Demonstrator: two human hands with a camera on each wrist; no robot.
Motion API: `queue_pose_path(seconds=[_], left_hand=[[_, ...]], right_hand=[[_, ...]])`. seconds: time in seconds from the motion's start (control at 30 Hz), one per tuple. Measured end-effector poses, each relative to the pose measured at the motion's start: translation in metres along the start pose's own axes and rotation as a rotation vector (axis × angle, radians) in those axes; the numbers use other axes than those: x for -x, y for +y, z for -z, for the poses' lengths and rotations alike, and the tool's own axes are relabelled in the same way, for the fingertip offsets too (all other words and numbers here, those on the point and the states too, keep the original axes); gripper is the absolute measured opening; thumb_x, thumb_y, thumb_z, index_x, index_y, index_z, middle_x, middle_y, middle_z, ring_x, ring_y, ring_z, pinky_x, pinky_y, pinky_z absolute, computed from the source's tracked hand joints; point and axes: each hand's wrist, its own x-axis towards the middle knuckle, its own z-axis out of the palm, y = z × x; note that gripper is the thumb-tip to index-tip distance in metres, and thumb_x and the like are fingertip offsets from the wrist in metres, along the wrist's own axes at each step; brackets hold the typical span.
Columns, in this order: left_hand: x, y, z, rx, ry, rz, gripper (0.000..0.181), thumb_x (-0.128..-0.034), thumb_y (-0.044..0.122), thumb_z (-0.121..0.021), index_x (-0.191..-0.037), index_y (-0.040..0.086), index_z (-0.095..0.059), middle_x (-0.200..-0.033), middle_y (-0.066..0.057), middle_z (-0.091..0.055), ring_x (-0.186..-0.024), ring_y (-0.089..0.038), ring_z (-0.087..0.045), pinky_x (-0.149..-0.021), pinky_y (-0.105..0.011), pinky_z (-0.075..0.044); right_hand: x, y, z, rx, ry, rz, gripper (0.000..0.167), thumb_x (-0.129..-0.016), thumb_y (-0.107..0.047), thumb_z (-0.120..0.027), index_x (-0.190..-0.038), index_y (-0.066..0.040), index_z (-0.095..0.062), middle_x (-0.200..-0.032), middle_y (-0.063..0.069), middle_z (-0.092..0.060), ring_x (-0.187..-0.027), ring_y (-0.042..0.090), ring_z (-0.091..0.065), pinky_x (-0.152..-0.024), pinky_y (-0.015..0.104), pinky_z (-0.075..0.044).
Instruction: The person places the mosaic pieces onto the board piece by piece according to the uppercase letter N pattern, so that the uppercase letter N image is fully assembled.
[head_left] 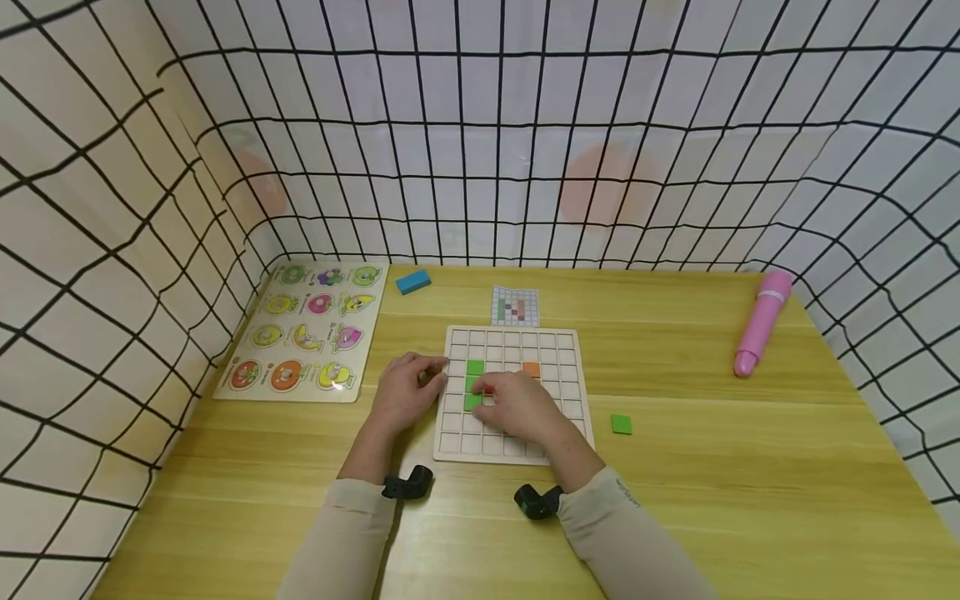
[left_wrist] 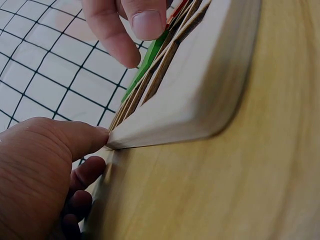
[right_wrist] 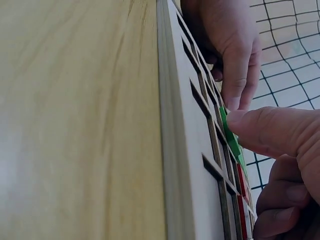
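Observation:
A pale wooden grid board [head_left: 461, 446] lies on the table. Three green tiles [head_left: 475, 367] form a column near its left side, with an orange tile [head_left: 532, 369] at right. Red tiles [right_wrist: 242, 215] show partly under my right hand. At the board's left edge, my left hand [head_left: 405, 393] rests with thumb and index finger against the rim, its other fingers loosely bent. My right hand [head_left: 521, 408] is over the board, thumb and fingertips at the lower green tiles [right_wrist: 230, 132], not visibly pinching one. A loose green tile [head_left: 621, 424] lies right of the board.
Behind the board lies a small pattern card [head_left: 515, 307], with a blue block [head_left: 413, 282] to its left. A fruit picture board [head_left: 300, 333] sits at left, a pink pen-like object [head_left: 762, 325] at far right. Black wire mesh [head_left: 495, 125] surrounds the table.

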Motion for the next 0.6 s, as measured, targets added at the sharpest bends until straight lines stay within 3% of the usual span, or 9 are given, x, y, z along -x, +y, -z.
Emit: queue_pose_path(seconds=[0.13, 0.3, 0.37, 0.6], left_hand=[[0.0005, 0.0019, 0.0013, 0.002, -0.007, -0.002, 0.028, -0.0968, 0.025, -0.068, -0.123, 0.017, -0.075, -0.102, -0.005, -0.069, -0.096, -0.025, -0.055, -0.088, -0.039, -0.041], [0.0005, 0.0028, 0.0034, 0.001, -0.004, 0.003, 0.028, -0.0963, 0.025, -0.069, -0.123, 0.017, -0.075, -0.103, -0.005, -0.069, -0.097, -0.024, -0.056, -0.087, -0.039, -0.041], [0.0002, 0.0025, 0.0038, -0.001, -0.004, 0.003, 0.028, -0.0963, 0.025, -0.069, -0.123, 0.017, -0.075, -0.102, -0.005, -0.069, -0.097, -0.024, -0.056, -0.086, -0.039, -0.041], [-0.0002, 0.0022, 0.0020, -0.007, -0.009, -0.004, 0.029, -0.0961, 0.025, -0.069, -0.123, 0.016, -0.075, -0.101, -0.005, -0.069, -0.095, -0.024, -0.055, -0.085, -0.038, -0.040]], right_hand=[[0.0035, 0.0018, 0.0048, -0.017, -0.002, -0.018, 0.027, -0.091, -0.030, -0.075, -0.116, -0.021, -0.075, -0.109, -0.002, -0.076, -0.087, 0.015, -0.062, -0.084, 0.040, -0.053], [0.0051, 0.0063, 0.0099, -0.033, 0.008, -0.027, 0.023, -0.091, -0.028, -0.075, -0.112, -0.018, -0.076, -0.078, -0.002, -0.068, -0.069, 0.014, -0.054, -0.067, 0.032, -0.045], [0.0039, 0.0080, 0.0087, -0.028, 0.006, -0.019, 0.019, -0.092, -0.027, -0.075, -0.109, -0.019, -0.076, -0.073, -0.003, -0.063, -0.065, 0.014, -0.050, -0.064, 0.031, -0.042], [0.0035, 0.0084, 0.0047, -0.015, 0.022, 0.003, 0.014, -0.091, -0.027, -0.074, -0.103, -0.021, -0.077, -0.105, -0.004, -0.076, -0.097, 0.016, -0.068, -0.087, 0.039, -0.054]])
